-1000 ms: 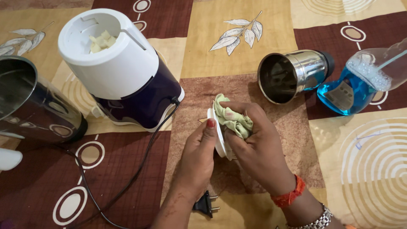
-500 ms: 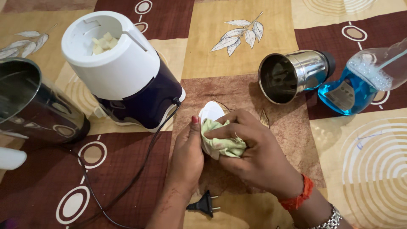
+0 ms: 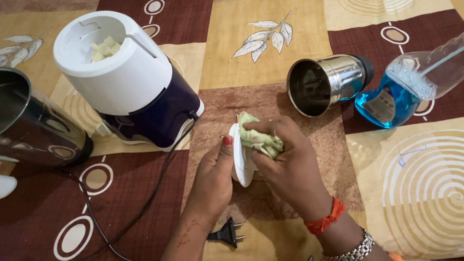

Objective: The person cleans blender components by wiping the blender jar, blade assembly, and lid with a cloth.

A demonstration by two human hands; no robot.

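My left hand [image 3: 212, 176] holds a small white round lid [image 3: 240, 157] on edge, low over the patterned cloth. My right hand [image 3: 290, 166] presses a crumpled pale green rag [image 3: 258, 137] against the lid's right face. Both hands are at the centre of the view, just right of the white and dark blue mixer base [image 3: 135, 87]. The mixer's black cord runs down past my left wrist, and its unplugged black plug [image 3: 227, 235] lies by my left forearm.
A small steel jar [image 3: 324, 84] lies on its side at upper right, mouth toward me. Beside it a clear bottle of blue liquid [image 3: 401, 92] is tipped over. A larger steel jar [image 3: 34, 125] lies at the left edge. A patterned brown and tan cloth [image 3: 411, 193] covers the surface.
The lid has turned from lying flatter under the rag to standing on edge. The rag has shifted from below the lid to its right side, higher up.
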